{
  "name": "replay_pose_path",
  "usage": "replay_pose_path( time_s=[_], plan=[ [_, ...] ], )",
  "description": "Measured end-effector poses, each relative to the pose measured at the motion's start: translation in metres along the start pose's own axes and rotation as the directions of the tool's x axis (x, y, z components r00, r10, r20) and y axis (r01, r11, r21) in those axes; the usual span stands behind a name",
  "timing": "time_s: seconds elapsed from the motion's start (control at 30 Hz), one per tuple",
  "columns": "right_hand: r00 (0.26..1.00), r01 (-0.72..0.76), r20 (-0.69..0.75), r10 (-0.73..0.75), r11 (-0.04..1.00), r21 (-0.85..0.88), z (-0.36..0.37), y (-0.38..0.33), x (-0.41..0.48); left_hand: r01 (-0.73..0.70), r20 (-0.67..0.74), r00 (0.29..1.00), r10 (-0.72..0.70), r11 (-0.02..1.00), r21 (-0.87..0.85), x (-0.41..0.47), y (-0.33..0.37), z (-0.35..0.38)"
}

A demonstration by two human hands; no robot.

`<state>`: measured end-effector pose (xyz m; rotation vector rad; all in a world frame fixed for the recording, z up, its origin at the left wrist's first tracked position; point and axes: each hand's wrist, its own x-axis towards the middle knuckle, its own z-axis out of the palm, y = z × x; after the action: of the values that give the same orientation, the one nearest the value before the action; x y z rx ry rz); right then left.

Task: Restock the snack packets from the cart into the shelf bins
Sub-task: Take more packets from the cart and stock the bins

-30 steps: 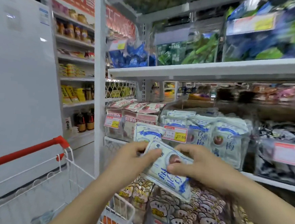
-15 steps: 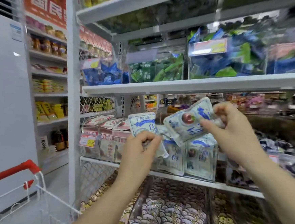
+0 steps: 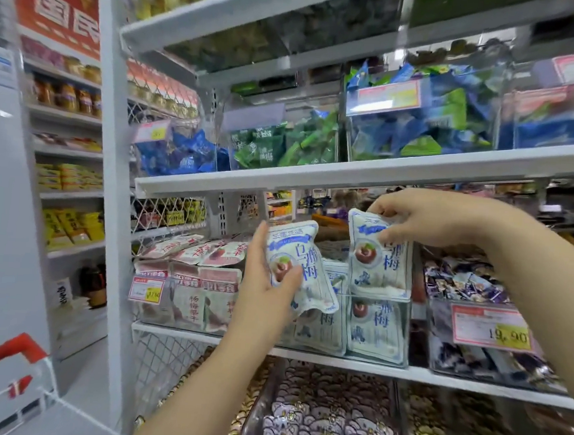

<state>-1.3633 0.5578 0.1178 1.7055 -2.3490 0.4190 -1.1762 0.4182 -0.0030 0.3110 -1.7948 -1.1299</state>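
The left forearm rises from the bottom edge of the view, and the left hand (image 3: 266, 284) stands upright in front of the middle shelf (image 3: 472, 381), thumb pressed across the front of a packet (image 3: 296, 252) and the fingers hidden behind it, so the hand grips it by its left side. This packet tilts a little, its top leaning left and its lower right corner lying over the front of the clear bin (image 3: 404, 329). The right arm comes in from the right edge with the wrist bent down; the right hand (image 3: 429, 218) pinches the top right corner of a second packet (image 3: 375, 258) between curled fingers and thumb. That one hangs nearly upright with its bottom edge at the bin's front rim; whether it is already behind the clear wall is hard to tell. Both are flat white pouches with blue borders, a blue banner near the top, a round window showing a reddish fruit, and large blue characters down the right side, the lower of which reads 梅. More stocked packets (image 3: 373, 327) of the same print stand upright in the bin at the shelf's front edge. The pink packets (image 3: 200, 299) in the bin to the left carry 杨梅 in red. A price tag (image 3: 491, 333) on the bin to the right reads 19.90. The red sign (image 3: 64, 14) at the upper left shows 国民 in white. The cart (image 3: 3, 353), red-handled, sits in the lower left corner.
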Motion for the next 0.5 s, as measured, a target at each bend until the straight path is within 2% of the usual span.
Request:
replay_pose_path(
  time_s=[0.1,0.17,0.27,0.37,0.5],
  plan=[
    [0.984,0.035,0.176,-0.017,0.994,-0.101,0.017,-0.006,0.012,0.026,-0.045,0.999,-0.029,0.998,-0.058,0.013,-0.005,0.000],
    [0.964,0.024,0.266,0.024,0.984,-0.177,0.042,-0.011,0.019,0.062,-0.041,0.997,-0.064,0.997,-0.053,0.017,-0.004,0.002],
    [0.967,-0.010,0.242,0.074,0.967,-0.254,0.064,-0.009,0.024,0.095,0.016,0.995,-0.095,0.995,-0.015,0.022,-0.003,0.006],
    [0.966,-0.069,0.222,0.131,0.961,-0.268,0.060,-0.003,0.024,0.094,0.109,0.990,-0.088,0.995,-0.045,0.028,0.001,0.017],
    [0.955,-0.111,0.202,0.217,0.893,-0.436,0.057,-0.004,0.023,0.084,0.175,0.982,-0.068,0.993,-0.088,0.039,0.004,0.032]
  ],
)
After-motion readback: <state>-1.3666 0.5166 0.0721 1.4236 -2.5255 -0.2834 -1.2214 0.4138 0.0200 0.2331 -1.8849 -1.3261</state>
